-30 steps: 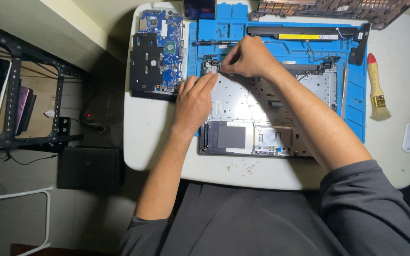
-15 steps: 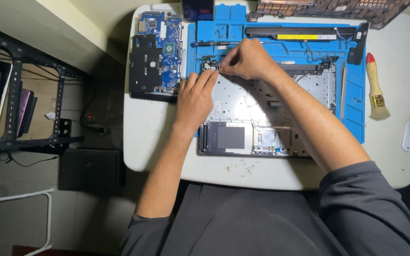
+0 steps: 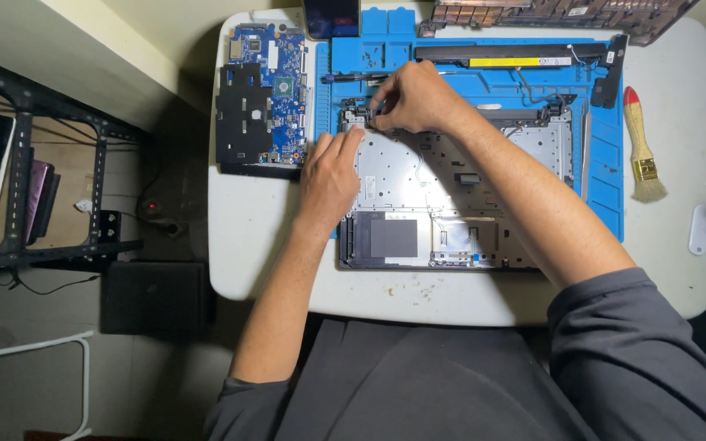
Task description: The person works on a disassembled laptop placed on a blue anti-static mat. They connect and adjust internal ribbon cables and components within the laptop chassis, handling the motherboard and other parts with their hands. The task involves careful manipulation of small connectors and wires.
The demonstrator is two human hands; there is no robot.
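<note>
One opened laptop shell [image 3: 451, 204] is lying on one blue mat [image 3: 606, 204] on the white desk [image 3: 263, 261], its silver inner plate facing up and its near edge hanging past the mat toward the person. Two hands are working at its far left corner. The left hand [image 3: 330, 175] is lying palm down on the left edge of the shell, fingers [image 3: 345, 140] pressed together and pointing away from the person, the forearm running straight back to the body. The right hand [image 3: 414, 98] is reaching across the shell from the right, wrist bent, its fingers [image 3: 382, 110] curling down and pinching at a small dark part [image 3: 359, 114] on that corner; whether they are gripping it or only touching it cannot be told.

One blue circuit board [image 3: 275, 73] with a black sheet [image 3: 243, 122] over part of it is sitting just left of the mat. One long black bar with a yellow strip [image 3: 516, 57] is lying along the far edge of the mat. One second dark shell [image 3: 549, 15] is resting at the desk's far edge. One brush [image 3: 639, 143] with a red-tipped wooden handle is lying on the desk, right of the mat.
</note>
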